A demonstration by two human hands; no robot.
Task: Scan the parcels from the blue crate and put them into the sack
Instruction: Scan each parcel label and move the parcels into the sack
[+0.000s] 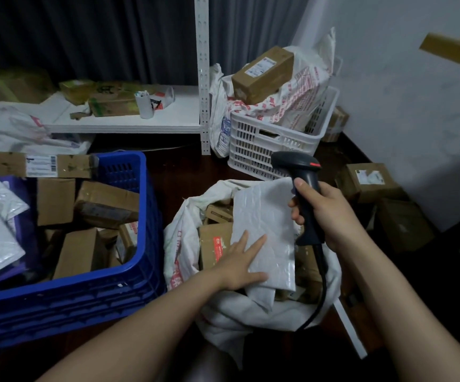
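A blue crate (pixel 140 271) on the left holds several cardboard boxes and white mailers. An open white sack (pixel 184 244) lies in the middle with boxes inside it. A white bubble mailer (pixel 267 216) lies across the sack's mouth. My left hand (pixel 239 260) rests flat on the mailer's lower left part, fingers straight. My right hand (pixel 325 210) grips the handle of a black barcode scanner (pixel 300 172) just right of the mailer, its head pointing left and away.
A white crate (pixel 253 144) behind the sack holds a printed bag and a brown box (pixel 264 73). A white shelf (pixel 140 117) with boxes stands at the back left. Cardboard boxes (pixel 369 180) lie on the dark floor at right, by the wall.
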